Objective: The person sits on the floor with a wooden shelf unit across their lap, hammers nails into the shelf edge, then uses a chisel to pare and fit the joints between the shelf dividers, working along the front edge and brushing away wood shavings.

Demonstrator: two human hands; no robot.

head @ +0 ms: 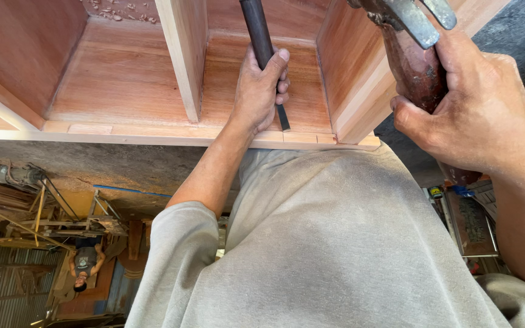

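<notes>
Inside the wooden cabinet, the left hand wraps around a dark chisel, its tip on the front edge joint. Raised beside it, the right hand grips a hammer (no chips visible, so cutting seems barely started).

Left hand fisted in a tight grip — right hand clenched, raised.

Open room lies in the wooden compartment at upper left — bare boards. The upright divider walls it from the centre bay, where the left hand and chisel crowd the gap — the right side panel closes it.
</notes>
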